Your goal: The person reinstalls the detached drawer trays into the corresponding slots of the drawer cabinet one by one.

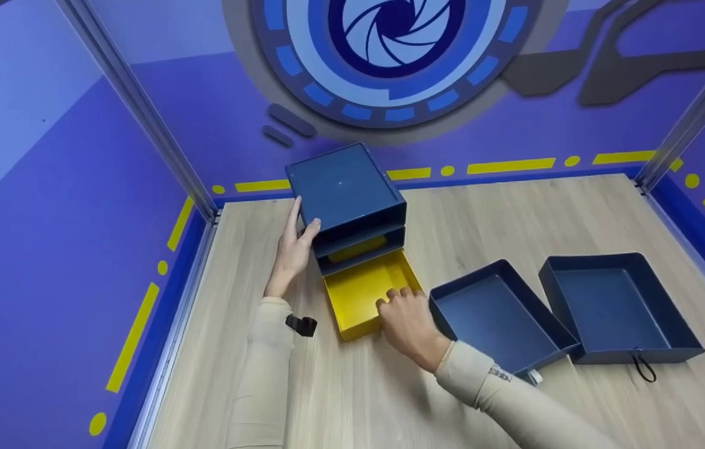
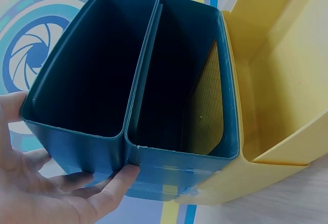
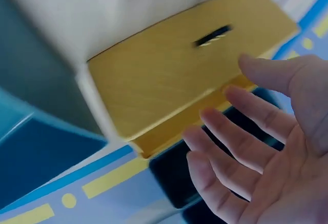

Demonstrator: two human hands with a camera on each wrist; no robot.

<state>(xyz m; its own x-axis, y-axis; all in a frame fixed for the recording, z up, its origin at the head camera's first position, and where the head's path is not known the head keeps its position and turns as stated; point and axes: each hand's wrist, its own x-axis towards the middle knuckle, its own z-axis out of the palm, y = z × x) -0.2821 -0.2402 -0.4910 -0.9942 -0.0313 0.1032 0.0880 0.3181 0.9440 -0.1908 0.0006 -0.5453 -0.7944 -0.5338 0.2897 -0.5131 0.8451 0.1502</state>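
A drawer unit (image 1: 343, 187) stands at the middle back of the table, with two dark blue cases above a yellow one. Its two blue slots gape in front, and the middle one shows a yellow patch through its floor. My left hand (image 1: 293, 252) rests against the unit's left side, fingers stretched along it and thumb near the front edge. From the lowest level a yellow drawer (image 1: 359, 299) sticks out toward me. My right hand (image 1: 412, 318) is at its front right corner; in the right wrist view the fingers are loosely bent beside the drawer's front, which has a dark slit.
Right of the unit lie two dark blue drawers, the nearer drawer (image 1: 496, 318) and the farther drawer (image 1: 614, 305), close together. A black loop (image 1: 644, 368) hangs from the farther one's front. Purple printed panels (image 1: 159, 125) wall the table (image 1: 471, 218) at the back and sides.
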